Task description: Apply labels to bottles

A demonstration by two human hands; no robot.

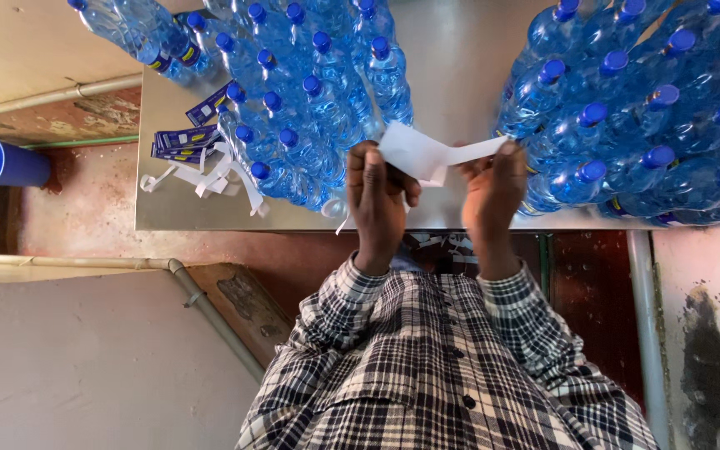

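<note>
Checked shirt sleeves [427,367] fill the bottom of the view, nearest the camera, and both forearms reach out of them toward a steel table [452,50]. Between the hands is a white paper strip [423,153], thin and slightly creased, folded so that one wider flap angles up on the left and a narrower tail runs off to the right. Its face shows blank white; any print on it cannot be made out.

The left hand [379,193] is closed on the strip's left end, thumb on top. The right hand [493,190] pinches the right end between its fingertips. The hands are a little apart, with the strip stretched across the gap just above the table's near edge. How much of the strip lies inside either grip is hidden by the fingers.

Clear bottles with blue caps stand in two clusters, one on the left [310,100] and one on the right [635,117]; both are cut off by the picture's edge. Blue labels [183,138] and loose white strips [210,177] lie by the left cluster. A blue cup [6,162] sits on the floor at far left.
</note>
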